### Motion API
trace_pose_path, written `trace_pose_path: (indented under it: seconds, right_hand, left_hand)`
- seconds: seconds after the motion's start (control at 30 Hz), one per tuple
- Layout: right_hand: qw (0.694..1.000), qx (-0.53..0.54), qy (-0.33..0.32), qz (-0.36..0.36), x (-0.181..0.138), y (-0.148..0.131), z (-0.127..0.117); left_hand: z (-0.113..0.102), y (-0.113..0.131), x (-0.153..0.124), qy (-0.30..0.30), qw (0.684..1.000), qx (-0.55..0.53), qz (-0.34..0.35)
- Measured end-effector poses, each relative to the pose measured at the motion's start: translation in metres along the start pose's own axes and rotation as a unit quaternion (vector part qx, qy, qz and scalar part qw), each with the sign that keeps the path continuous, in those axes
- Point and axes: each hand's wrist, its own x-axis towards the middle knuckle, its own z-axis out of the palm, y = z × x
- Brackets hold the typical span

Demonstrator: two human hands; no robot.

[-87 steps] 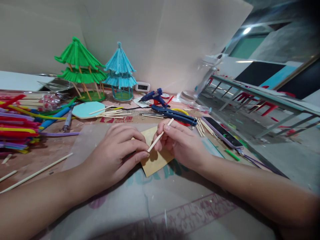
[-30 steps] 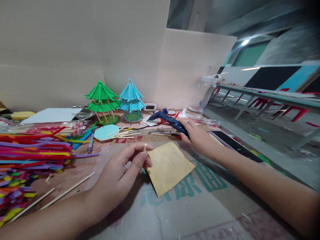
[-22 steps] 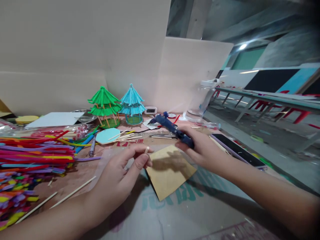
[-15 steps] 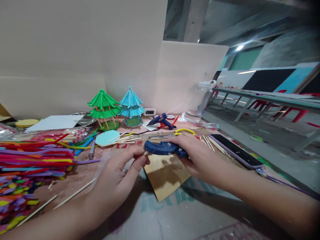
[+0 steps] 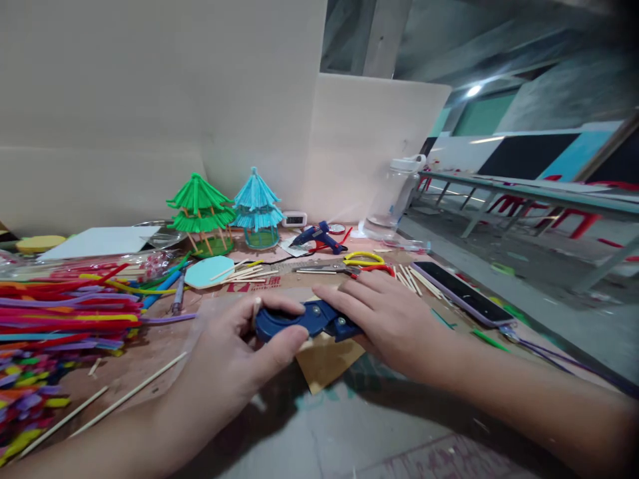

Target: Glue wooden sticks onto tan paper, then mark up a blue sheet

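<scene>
A blue hand-held cutter (image 5: 312, 318) with a curved, hooked jaw is held level between both hands. My right hand (image 5: 394, 313) is closed around its handle end. My left hand (image 5: 234, 362) has its thumb and index finger closed on the jaw end. Beside those left fingers shows the pale end of a thin wooden stick (image 5: 257, 306); the rest of it is hidden. Under the cutter lies a brown piece of card (image 5: 329, 366), partly covered by the hands.
Colourful pipe cleaners (image 5: 64, 319) lie at left, near loose wooden sticks (image 5: 132, 392). Behind stand a green model pavilion (image 5: 202, 216) and a blue one (image 5: 257, 209). A glue gun (image 5: 319, 236), yellow-and-red-handled scissors (image 5: 367, 263), a bottle (image 5: 392, 199) and a phone (image 5: 462, 293) are at right.
The cutter has moved a little left and down. My left fingers have shifted from the stick at the jaw's tip to around the jaw itself. The view has turned slightly.
</scene>
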Motion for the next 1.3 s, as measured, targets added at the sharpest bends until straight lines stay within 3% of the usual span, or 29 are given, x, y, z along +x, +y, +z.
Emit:
trace_pose_path:
  seconds: [0.13,0.27,0.5,0.73,0.83,0.93,1.03,1.17,1.3]
  right_hand:
    - [0.988,0.120,-0.002,0.092,0.004,0.013,0.000]
    - [0.947,0.266,-0.064,0.169,0.006,0.028,-0.007]
    - [0.936,0.321,-0.107,0.102,0.005,0.036,-0.023]
    - [0.938,0.313,-0.096,0.112,0.001,0.031,-0.019]
    - [0.925,0.339,-0.146,0.083,-0.001,0.040,-0.019]
    - [0.899,0.375,-0.206,0.091,0.001,0.041,-0.023]
    - [0.890,0.382,-0.217,0.124,0.007,0.020,-0.027]
    - [0.923,0.318,-0.148,0.155,0.013,-0.016,-0.031]
    - [0.914,0.357,-0.119,0.150,0.009,-0.021,-0.033]
  left_hand:
    - [-0.010,0.004,0.008,0.073,0.996,-0.038,-0.029]
    - [-0.024,-0.002,0.021,0.142,0.985,-0.074,-0.066]
    - [-0.039,-0.004,0.033,0.183,0.975,-0.064,-0.107]
    - [-0.041,-0.002,0.035,0.196,0.978,-0.033,-0.064]
    - [-0.042,-0.001,0.036,0.180,0.981,-0.034,-0.057]
    - [-0.041,0.005,0.032,0.157,0.987,-0.008,-0.032]
    - [-0.036,0.013,0.023,0.158,0.985,0.055,0.040]
    - [-0.029,0.018,0.009,0.137,0.974,0.091,0.154]
    - [-0.031,0.014,0.002,0.092,0.969,0.094,0.209]
